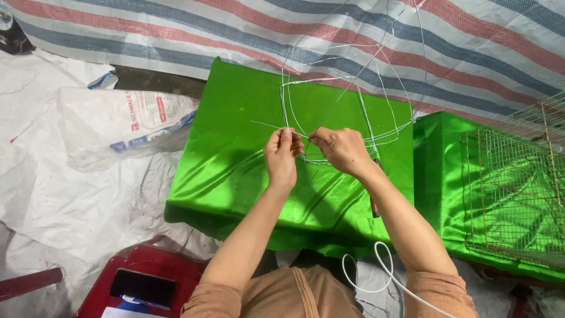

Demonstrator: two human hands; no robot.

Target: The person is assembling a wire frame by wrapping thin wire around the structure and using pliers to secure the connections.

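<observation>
— Two hands at work, then. What lies nearest the camera?

— A red plastic stool (pixel 144 265) at the lower left, with a dark phone (pixel 142 287) lying flat on its seat. A white cable (pixel 382 271) loops just in front of the person's tan shirt.

— And the hands themselves?

— They meet above the green satin-covered box (pixel 235 159). The left hand (pixel 281 156) has thumb and fingers pressed together, pinching a thin wire of the wire frame (pixel 347 112). The right hand (pixel 342 150) pinches the same spot from the other side, fingertips nearly touching those of the left.

— Where does the frame sit?

— It rests on the green cloth and rises away from the hands in pale curved loops, reaching up in front of the striped tarpaulin (pixel 412 41). A loose end of wire sticks out to the left of the left hand.

— Anything beside the right forearm?

— A tool with a red handle (pixel 373 206) lies on the cloth, mostly hidden by the arm; I cannot tell its kind.

— Farther out?

— To the right, a rusty wire mesh cage (pixel 512 194) sits on a second green-covered box (pixel 441 176). To the left, a clear plastic bag (pixel 118 126) lies on white sheeting (pixel 59 200).
</observation>
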